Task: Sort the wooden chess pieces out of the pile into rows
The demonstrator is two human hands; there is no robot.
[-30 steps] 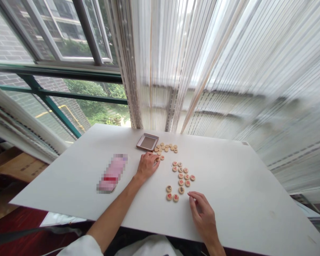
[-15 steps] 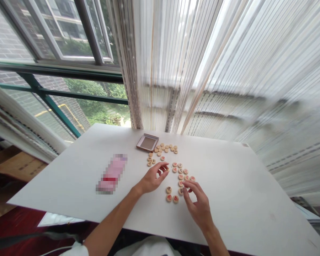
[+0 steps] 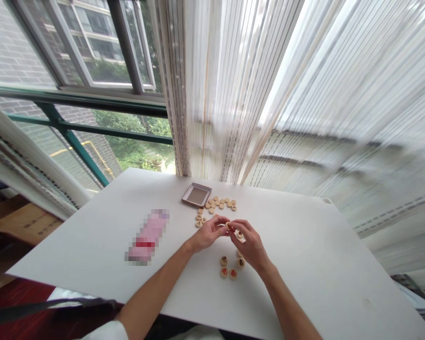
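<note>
Round wooden chess pieces lie in groups on the white table (image 3: 304, 245). A far group (image 3: 221, 203) sits beside a small square tin (image 3: 197, 194). A near group of three pieces (image 3: 229, 266) lies just below my hands. My left hand (image 3: 209, 232) and my right hand (image 3: 250, 243) meet over the middle cluster, fingertips touching. Both are pinched, and a piece (image 3: 228, 226) shows between the fingertips of the two hands. The middle cluster is mostly hidden under my hands.
A pink blurred packet (image 3: 148, 236) lies on the table to the left of my left forearm. Sheer striped curtains (image 3: 269, 94) hang behind the table, with a window (image 3: 74, 71) at the far left. The table's near edge runs below my forearms.
My left hand came back from the far group toward the middle cluster. My right hand moved up from the table's near side, and the two hands now meet over the pieces.
</note>
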